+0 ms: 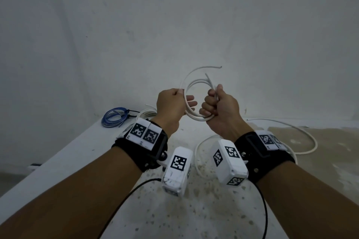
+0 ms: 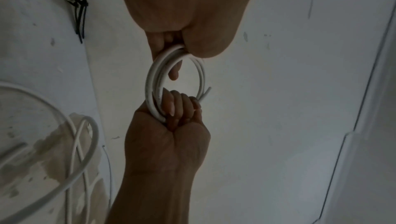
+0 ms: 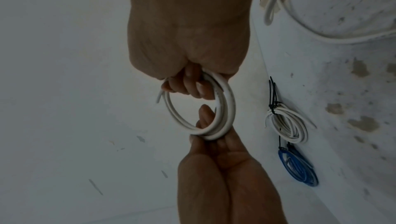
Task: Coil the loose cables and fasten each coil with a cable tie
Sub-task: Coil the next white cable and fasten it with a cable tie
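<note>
A white cable coil (image 1: 194, 117) of a few loops hangs in the air in front of the wall, held between both hands. My left hand (image 1: 179, 93) pinches its left side between thumb and forefinger, while the other fingers (image 1: 191, 101) reach straight through the loop. My right hand (image 1: 212, 101) grips the coil's right side in a fist. One cable end (image 1: 213, 67) sticks up and to the right above the coil. In the left wrist view the coil (image 2: 150, 82) runs between the left hand (image 2: 182, 48) and the right fist (image 2: 171, 109). The right wrist view shows the coil (image 3: 228, 107) under the right hand (image 3: 193, 83).
On the speckled table (image 1: 194, 209), at the back left, lie a blue coil (image 1: 113, 117) and a white coil (image 1: 144, 114), each bound with a black tie (image 3: 273, 99). A long loose white cable (image 1: 303, 132) sprawls on the right. A wall stands close behind.
</note>
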Available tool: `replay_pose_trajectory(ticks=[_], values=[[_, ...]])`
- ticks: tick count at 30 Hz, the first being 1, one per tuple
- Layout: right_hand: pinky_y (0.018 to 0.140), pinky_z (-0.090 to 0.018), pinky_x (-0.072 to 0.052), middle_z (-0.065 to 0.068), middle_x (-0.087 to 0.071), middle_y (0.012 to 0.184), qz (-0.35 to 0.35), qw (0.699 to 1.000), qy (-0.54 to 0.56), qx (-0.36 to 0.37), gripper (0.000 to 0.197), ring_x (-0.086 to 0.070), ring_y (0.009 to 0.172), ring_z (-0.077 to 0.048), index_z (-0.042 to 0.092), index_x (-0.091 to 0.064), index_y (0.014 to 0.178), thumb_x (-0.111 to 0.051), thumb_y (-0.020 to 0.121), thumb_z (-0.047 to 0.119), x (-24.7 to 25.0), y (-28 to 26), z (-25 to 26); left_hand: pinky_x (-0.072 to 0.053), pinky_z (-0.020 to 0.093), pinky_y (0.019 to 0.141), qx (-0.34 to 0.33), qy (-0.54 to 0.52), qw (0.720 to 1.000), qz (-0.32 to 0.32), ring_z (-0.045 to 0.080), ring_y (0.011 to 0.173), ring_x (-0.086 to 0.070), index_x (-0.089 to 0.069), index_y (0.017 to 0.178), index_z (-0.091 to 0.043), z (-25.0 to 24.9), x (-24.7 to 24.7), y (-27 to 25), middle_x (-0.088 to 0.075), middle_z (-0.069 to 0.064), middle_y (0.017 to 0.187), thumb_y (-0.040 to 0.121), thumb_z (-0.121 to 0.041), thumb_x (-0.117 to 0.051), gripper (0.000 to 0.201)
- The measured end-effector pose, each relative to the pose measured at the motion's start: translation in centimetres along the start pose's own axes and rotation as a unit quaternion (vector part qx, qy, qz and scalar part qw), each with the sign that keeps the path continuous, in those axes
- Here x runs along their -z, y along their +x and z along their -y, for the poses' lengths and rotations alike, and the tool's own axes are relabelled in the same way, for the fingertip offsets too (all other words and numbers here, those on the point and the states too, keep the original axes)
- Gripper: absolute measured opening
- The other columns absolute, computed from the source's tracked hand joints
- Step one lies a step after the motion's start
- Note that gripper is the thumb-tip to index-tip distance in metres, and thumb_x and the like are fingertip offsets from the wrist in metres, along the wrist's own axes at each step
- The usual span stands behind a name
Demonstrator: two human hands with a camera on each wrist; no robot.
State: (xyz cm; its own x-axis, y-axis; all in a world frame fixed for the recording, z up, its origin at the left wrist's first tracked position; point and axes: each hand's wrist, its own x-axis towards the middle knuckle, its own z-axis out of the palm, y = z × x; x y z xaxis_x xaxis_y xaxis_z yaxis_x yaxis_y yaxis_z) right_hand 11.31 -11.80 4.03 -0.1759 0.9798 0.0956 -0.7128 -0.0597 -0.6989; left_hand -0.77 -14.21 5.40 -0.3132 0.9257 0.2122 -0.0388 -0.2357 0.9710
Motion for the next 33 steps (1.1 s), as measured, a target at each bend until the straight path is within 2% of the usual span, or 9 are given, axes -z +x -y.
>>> replay_pose_trajectory(ticks=[6, 9, 14, 17, 20, 23, 27, 29, 33], values=[[0.04, -0.022, -0.02, 0.007, -0.023, 0.048, -0.007, 0.999, -0.031, -0.003, 0.044, -0.017, 0.039, -0.01, 0.015, -0.045, 0.072, -0.034, 0.106, 0.042, 0.2, 0.0, -0.2, -0.061, 0.049, 0.071, -0.085, 0.093, 0.992, 0.025, 0.024, 0.067, -0.074, -0.063, 0.089, -0.019, -0.2, 0.6, -0.5, -0.072, 0.008, 0.094, 0.102, -0.019, -0.047, 0.021], [0.039, -0.022, -0.021, 0.007, -0.021, 0.047, 0.018, 0.999, -0.03, -0.028, 0.044, -0.016, 0.038, -0.01, 0.015, -0.044, 0.072, -0.033, 0.106, 0.041, 0.5, -0.1, 0.1, -0.06, 0.049, 0.07, -0.136, 0.153, 0.977, 0.057, 0.021, 0.062, -0.072, -0.065, 0.092, -0.016, -0.3, 1.0, -0.4, -0.072, 0.002, 0.088, 0.103, -0.021, -0.045, 0.024], [0.042, -0.022, -0.023, 0.006, -0.021, 0.049, 0.056, 0.996, -0.056, -0.036, 0.043, -0.017, 0.04, -0.01, 0.015, -0.044, 0.072, -0.034, 0.106, 0.04, 0.6, -0.2, 0.6, -0.058, 0.058, 0.069, -0.121, 0.149, 0.979, 0.074, 0.021, 0.059, -0.07, -0.065, 0.089, -0.017, -0.6, 1.5, 0.4, -0.072, 0.0, 0.08, 0.103, -0.021, -0.043, 0.026], [0.044, -0.023, -0.03, 0.005, -0.023, 0.051, 0.071, 0.994, -0.073, -0.036, 0.043, -0.019, 0.04, -0.01, 0.015, -0.046, 0.073, -0.035, 0.105, 0.041, 0.6, -0.1, 0.5, -0.06, 0.051, 0.067, -0.093, 0.125, 0.986, 0.059, 0.021, 0.053, -0.067, -0.065, 0.085, -0.018, -0.7, 1.5, 0.7, -0.073, 0.0, 0.076, 0.102, -0.019, -0.044, 0.027], [0.046, -0.025, -0.033, 0.005, -0.024, 0.051, 0.077, 0.992, -0.086, -0.044, 0.044, -0.02, 0.04, -0.01, 0.014, -0.049, 0.072, -0.036, 0.105, 0.04, 0.9, 0.1, 0.3, -0.053, 0.041, 0.059, -0.081, 0.094, 0.992, 0.032, 0.019, 0.044, -0.059, -0.065, 0.076, -0.01, -0.5, 1.4, 0.8, -0.064, 0.001, 0.064, 0.101, -0.021, -0.048, 0.031], [0.047, -0.025, -0.035, 0.005, -0.027, 0.049, 0.073, 0.993, -0.084, -0.046, 0.043, -0.022, 0.039, -0.01, 0.013, -0.05, 0.073, -0.035, 0.105, 0.038, 1.1, 0.2, -0.2, -0.047, 0.038, 0.06, -0.05, 0.031, 0.998, 0.02, 0.018, 0.04, -0.054, -0.062, 0.072, -0.007, -0.1, 1.3, 1.0, -0.057, 0.002, 0.059, 0.1, -0.022, -0.051, 0.033], [0.045, -0.026, -0.031, 0.005, -0.026, 0.048, 0.027, 0.992, -0.119, -0.016, 0.042, -0.021, 0.04, -0.011, 0.013, -0.048, 0.074, -0.034, 0.106, 0.036, 1.4, 0.2, -0.8, -0.056, 0.029, 0.058, -0.013, -0.049, 0.998, 0.02, 0.015, 0.051, -0.063, -0.069, 0.089, -0.004, 0.3, 1.0, 0.7, -0.071, 0.007, 0.073, 0.102, -0.018, -0.048, 0.029], [0.045, -0.026, -0.029, 0.005, -0.026, 0.048, 0.005, 0.991, -0.13, 0.001, 0.042, -0.02, 0.04, -0.012, 0.013, -0.046, 0.074, -0.034, 0.107, 0.036, 1.4, 0.2, -1.2, -0.054, 0.026, 0.055, -0.034, -0.001, 0.999, 0.032, 0.014, 0.055, -0.066, -0.071, 0.097, -0.005, 0.3, 1.0, 0.6, -0.074, 0.007, 0.084, 0.102, -0.019, -0.047, 0.028], [0.044, -0.025, -0.028, 0.004, -0.026, 0.048, -0.023, 0.988, -0.151, 0.021, 0.041, -0.021, 0.04, -0.012, 0.014, -0.046, 0.073, -0.034, 0.106, 0.035, 1.2, 0.3, -1.4, -0.054, 0.029, 0.054, -0.127, 0.141, 0.981, 0.051, 0.017, 0.053, -0.067, -0.071, 0.105, -0.009, 0.4, 1.1, 0.5, -0.074, 0.002, 0.085, 0.102, -0.023, -0.047, 0.027]])
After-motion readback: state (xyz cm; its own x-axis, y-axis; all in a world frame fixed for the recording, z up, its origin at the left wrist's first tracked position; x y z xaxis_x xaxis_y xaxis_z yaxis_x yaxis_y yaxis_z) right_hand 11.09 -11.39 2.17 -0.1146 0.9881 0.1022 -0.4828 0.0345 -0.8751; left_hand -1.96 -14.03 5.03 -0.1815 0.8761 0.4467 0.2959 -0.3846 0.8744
